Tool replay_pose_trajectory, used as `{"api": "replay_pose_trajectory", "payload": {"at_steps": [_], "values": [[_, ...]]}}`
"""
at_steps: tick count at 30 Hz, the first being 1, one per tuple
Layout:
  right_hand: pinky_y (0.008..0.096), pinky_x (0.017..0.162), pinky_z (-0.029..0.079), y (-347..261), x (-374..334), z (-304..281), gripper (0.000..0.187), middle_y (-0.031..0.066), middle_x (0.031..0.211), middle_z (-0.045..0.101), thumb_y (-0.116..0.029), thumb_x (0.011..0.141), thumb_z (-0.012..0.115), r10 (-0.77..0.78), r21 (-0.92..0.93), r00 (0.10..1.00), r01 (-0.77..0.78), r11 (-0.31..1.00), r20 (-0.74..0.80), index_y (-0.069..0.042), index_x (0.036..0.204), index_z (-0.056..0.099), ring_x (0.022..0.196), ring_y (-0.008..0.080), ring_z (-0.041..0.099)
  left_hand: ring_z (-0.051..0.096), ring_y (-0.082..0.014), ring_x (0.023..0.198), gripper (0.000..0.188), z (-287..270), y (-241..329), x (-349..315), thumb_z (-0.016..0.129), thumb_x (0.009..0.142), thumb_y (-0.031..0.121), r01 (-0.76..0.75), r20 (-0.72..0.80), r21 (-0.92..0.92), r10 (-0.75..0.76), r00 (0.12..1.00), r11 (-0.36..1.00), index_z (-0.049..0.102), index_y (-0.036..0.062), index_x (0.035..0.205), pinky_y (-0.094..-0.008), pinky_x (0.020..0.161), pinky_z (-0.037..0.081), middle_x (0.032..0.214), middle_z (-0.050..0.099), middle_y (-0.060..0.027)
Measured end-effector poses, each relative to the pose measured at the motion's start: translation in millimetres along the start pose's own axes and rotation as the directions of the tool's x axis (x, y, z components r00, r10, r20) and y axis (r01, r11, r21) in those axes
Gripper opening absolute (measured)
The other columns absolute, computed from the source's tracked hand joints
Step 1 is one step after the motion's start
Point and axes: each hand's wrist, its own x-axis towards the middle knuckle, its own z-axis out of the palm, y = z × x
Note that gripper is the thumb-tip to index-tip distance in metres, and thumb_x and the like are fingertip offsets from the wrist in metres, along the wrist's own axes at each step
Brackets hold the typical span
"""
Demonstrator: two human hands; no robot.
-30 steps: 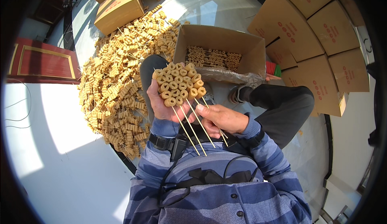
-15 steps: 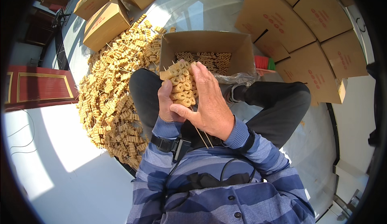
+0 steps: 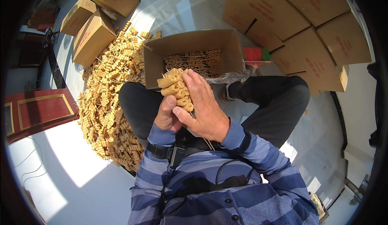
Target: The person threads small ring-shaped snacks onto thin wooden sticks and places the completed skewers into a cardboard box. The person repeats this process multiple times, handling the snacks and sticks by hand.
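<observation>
A bundle of skewers [image 3: 174,86] threaded with golden, hollow rolled pieces is held between my two hands, above my lap. My left hand [image 3: 166,113] grips it from below and the left, thumb up. Along its right side presses my right hand [image 3: 206,109], fingers extended over the bundle and thumb across its lower end. Thin bare sticks poke out below, toward my body. Just beyond my hands stands an open cardboard box [image 3: 194,39], lined with clear plastic, holding rows of similar skewers [image 3: 198,63]. The left hand's fingers are mostly hidden behind the bundle.
A big heap of loose skewers [image 3: 109,107] spreads over the floor at my left. Several cardboard boxes [image 3: 91,39] stand behind it, and more are stacked [image 3: 303,39] at the far right. A red and green brush [image 3: 255,54] lies beside the open box. My bent legs flank my hands.
The bundle and both hands have tilted and shifted slightly down and to the left. The whole view has turned a little. Both hands keep hold of the bundle.
</observation>
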Motion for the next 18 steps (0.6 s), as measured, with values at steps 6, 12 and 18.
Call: {"api": "replay_pose_trajectory", "payload": {"at_steps": [6,12,18], "values": [[0.0523,0.118,0.024,10,9,-24,0.092,0.0281,0.156,0.026,-0.047,0.089,0.069,-0.025,0.05,0.999,0.024,0.998,0.024,0.0,0.154,0.024,0.146,0.0459,0.026,0.051,-0.0252,0.133,0.088,17,20,22,0.074,0.086,0.044,0.076,-0.002,0.087,-0.076,0.997,0.993,0.033,-0.0001,0.151,-0.039,0.113,0.041,0.146,0.049,-0.0131],[0.0465,0.118,0.028,45,16,-113,0.079,0.0255,0.156,0.03,-0.047,0.093,0.067,0.122,-0.071,0.992,-0.122,0.99,-0.004,-0.001,0.15,0.036,0.145,0.041,0.031,0.057,-0.0236,0.122,0.087,43,66,78,0.077,0.081,0.029,0.069,0.023,0.534,-0.095,0.995,0.843,0.031,-0.0047,0.145,-0.0371,0.104,0.048,0.133,0.053,-0.0156],[0.0395,0.112,0.036,100,17,-183,0.05,0.02,0.142,0.053,-0.029,0.094,0.069,0.364,-0.02,0.917,-0.372,0.928,-0.163,-0.002,0.134,0.057,0.133,0.0328,0.049,0.057,-0.0334,0.115,0.087,30,56,169,0.087,0.067,0.03,-0.239,0.244,0.916,-0.027,0.969,-0.321,0.043,-0.006,0.133,-0.0442,0.1,0.048,0.122,0.055,-0.0195]]}}
